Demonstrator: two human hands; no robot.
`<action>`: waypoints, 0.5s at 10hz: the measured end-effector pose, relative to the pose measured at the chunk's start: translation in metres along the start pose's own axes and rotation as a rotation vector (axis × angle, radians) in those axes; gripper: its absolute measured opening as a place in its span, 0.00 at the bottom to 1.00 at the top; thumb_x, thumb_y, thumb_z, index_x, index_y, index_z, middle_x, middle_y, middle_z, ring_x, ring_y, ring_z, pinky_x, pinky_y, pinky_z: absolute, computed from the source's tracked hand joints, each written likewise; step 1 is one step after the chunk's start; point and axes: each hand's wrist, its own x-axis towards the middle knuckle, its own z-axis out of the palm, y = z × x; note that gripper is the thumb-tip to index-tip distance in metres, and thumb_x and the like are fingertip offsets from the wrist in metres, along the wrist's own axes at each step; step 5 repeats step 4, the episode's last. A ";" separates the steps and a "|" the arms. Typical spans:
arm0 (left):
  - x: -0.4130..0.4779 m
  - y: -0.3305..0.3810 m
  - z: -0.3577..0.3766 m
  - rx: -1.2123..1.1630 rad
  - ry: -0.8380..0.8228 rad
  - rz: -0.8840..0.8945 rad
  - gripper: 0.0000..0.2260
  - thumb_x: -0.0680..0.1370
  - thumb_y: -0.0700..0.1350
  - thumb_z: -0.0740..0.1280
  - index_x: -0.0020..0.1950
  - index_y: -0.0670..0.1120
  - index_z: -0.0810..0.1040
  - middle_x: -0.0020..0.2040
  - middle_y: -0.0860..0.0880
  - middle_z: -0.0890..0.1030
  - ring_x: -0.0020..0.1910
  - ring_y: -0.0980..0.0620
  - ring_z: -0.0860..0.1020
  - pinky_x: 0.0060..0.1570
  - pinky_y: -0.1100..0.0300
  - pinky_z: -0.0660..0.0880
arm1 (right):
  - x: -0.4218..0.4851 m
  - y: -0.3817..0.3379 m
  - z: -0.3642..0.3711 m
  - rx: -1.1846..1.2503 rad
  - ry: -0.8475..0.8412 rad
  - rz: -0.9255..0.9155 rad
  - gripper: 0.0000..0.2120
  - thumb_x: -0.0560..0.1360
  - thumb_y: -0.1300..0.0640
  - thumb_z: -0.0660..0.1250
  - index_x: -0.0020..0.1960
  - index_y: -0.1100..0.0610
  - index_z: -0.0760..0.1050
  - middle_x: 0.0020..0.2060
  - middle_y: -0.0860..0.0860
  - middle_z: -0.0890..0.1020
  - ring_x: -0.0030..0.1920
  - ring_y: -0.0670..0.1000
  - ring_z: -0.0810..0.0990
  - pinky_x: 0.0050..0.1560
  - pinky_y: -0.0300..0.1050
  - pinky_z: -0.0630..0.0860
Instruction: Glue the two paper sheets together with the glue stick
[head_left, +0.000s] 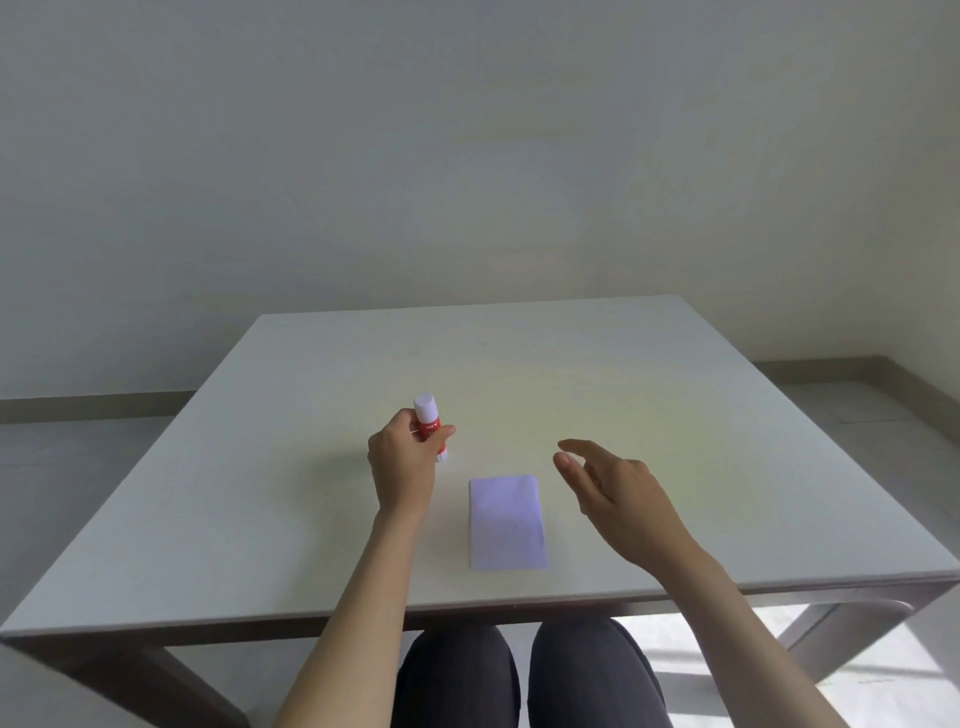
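Note:
A red glue stick (429, 423) with a white cap stands tilted in my left hand (402, 457), which is closed around its red body; the cap is on. A pale lilac paper sheet (507, 521) lies flat on the table between my two hands, near the front edge. I cannot tell whether a second sheet lies under it. My right hand (605, 488) hovers to the right of the paper, fingers spread and curved, holding nothing.
The white square table (623, 374) stands against a plain wall. Its front edge runs just above my knees (519, 670), which show in dark trousers below. Floor is visible at both sides.

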 end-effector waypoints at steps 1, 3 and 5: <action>-0.001 -0.006 0.005 0.015 -0.015 0.004 0.10 0.68 0.45 0.74 0.33 0.42 0.75 0.25 0.55 0.77 0.29 0.50 0.76 0.31 0.59 0.69 | -0.003 0.003 0.002 0.038 -0.033 -0.031 0.24 0.77 0.39 0.53 0.67 0.49 0.70 0.28 0.46 0.76 0.37 0.50 0.79 0.44 0.48 0.76; -0.002 -0.010 0.010 0.032 -0.015 0.042 0.11 0.68 0.45 0.74 0.33 0.42 0.74 0.26 0.51 0.77 0.31 0.44 0.76 0.30 0.58 0.67 | -0.010 0.009 0.005 0.043 -0.051 -0.027 0.24 0.77 0.40 0.54 0.69 0.49 0.68 0.28 0.43 0.74 0.38 0.50 0.79 0.46 0.48 0.76; -0.003 -0.009 0.010 0.075 -0.057 0.009 0.12 0.68 0.48 0.75 0.42 0.42 0.77 0.34 0.46 0.81 0.38 0.41 0.78 0.32 0.57 0.68 | -0.009 0.015 0.011 0.052 -0.063 -0.004 0.24 0.77 0.40 0.55 0.69 0.50 0.68 0.29 0.42 0.74 0.37 0.48 0.78 0.46 0.47 0.76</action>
